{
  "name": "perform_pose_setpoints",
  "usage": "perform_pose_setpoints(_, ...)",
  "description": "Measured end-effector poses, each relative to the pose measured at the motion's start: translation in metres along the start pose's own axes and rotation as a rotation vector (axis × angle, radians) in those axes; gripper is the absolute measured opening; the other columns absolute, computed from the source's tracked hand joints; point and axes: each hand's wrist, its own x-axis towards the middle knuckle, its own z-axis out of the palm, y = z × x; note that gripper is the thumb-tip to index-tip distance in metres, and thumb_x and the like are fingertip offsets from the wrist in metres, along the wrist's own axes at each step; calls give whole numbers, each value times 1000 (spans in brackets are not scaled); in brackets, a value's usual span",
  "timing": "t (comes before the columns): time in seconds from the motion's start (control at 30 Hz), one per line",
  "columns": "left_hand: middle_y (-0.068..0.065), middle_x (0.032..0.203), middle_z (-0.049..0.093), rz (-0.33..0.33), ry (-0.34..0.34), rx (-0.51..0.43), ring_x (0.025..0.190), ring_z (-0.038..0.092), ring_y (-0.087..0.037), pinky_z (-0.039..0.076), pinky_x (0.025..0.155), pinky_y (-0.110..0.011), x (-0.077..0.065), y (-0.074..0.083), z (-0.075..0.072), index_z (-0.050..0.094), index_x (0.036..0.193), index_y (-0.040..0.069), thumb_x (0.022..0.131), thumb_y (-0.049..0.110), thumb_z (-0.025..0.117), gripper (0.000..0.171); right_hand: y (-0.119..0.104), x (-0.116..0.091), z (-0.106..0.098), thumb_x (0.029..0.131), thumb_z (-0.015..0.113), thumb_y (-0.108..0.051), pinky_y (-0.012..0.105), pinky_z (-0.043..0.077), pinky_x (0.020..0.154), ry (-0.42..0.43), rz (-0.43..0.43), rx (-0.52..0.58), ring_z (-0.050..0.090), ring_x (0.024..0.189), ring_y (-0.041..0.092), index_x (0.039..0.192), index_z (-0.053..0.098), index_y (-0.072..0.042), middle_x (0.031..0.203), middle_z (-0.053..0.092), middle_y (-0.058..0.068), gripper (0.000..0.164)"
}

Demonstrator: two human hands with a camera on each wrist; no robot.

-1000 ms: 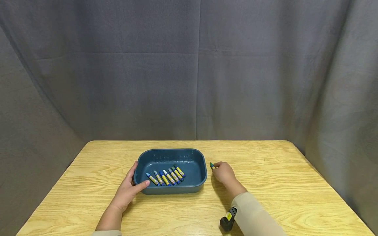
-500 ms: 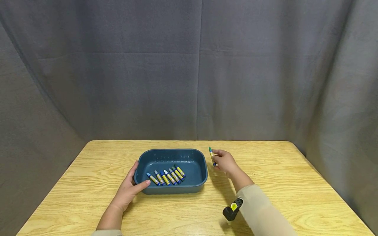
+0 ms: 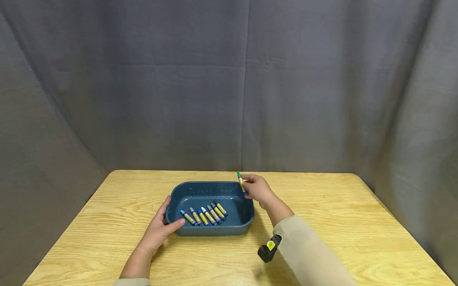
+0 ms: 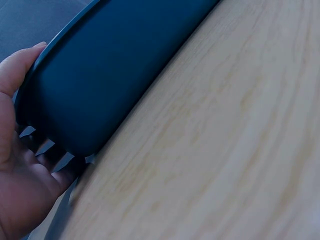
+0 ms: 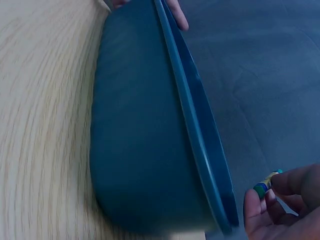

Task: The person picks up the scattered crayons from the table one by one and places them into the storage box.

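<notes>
A green crayon (image 3: 240,180) with a yellow wrapper is pinched between the thumb and fingers of my right hand (image 3: 259,190), above the back right corner of the dark blue tub (image 3: 214,230). My left hand (image 3: 156,231) grips the tub's left end. Its thumb lies over the front rim and its fingers are against the outer wall, as the left wrist view shows. Several crayons (image 3: 206,217) in yellow wrappers lie slanted side by side on the tub's floor. In the right wrist view the held crayon (image 5: 267,184) is above rim height, apart from the tub's wall (image 5: 142,125).
The tub stands on a light wood table (image 3: 340,230). A grey curtain (image 3: 179,99) hangs behind the table and along both sides. A small black device (image 3: 266,251) is strapped at my right wrist.
My right hand has lifted the green crayon off the table and moved it up and left, over the tub's back right corner. My left hand stays at the tub's left end.
</notes>
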Motion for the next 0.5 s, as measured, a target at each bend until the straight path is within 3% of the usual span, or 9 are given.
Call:
perform_pose_setpoints(0.17,-14,165,13,-1,5,11,148,27,-36,34,108,-23,0,0,1,9,159,16,86,17,72,97,-3,2,18,97,50,-4,29,56,69,-20,-7,-12,58,92,18,133,57,1,113,62,19,37)
perform_pose_setpoints(0.37,-15,164,15,-3,1,-10,147,28,-36,36,98,-12,0,-1,2,9,159,17,86,17,72,97,2,4,38,97,49,-2,35,57,73,-74,11,-61,61,99,25,131,57,4,119,63,23,36)
perform_pose_setpoints(0.5,-16,164,16,-3,6,-7,147,27,-37,33,112,-34,0,0,4,9,159,16,86,17,72,97,4,2,47,97,52,-3,32,56,69,-88,27,-145,59,87,21,131,58,3,123,62,22,35)
